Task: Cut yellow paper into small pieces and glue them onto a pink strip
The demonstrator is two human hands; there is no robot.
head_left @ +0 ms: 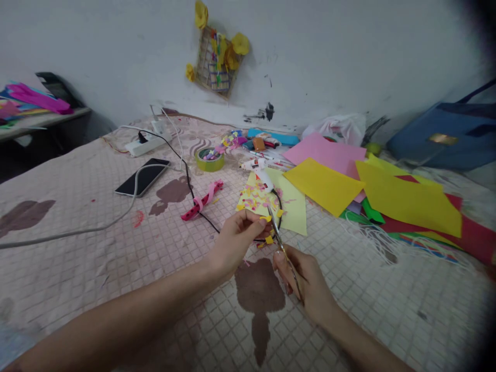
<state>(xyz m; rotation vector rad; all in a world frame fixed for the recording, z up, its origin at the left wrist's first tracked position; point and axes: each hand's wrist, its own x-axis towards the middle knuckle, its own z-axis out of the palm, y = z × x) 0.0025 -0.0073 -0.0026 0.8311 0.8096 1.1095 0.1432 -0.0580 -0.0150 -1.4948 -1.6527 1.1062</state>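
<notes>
L hand [235,237] pinches yellow paper scrap [266,218], R hand [308,276] curled round scissors [278,235]; imo keep pinch clear of blades, snip slow.

I see a slim, bare left forearm [155,305] and left hand [235,237] — right forearm [351,328] and right hand [309,276] likewise bare.
</notes>
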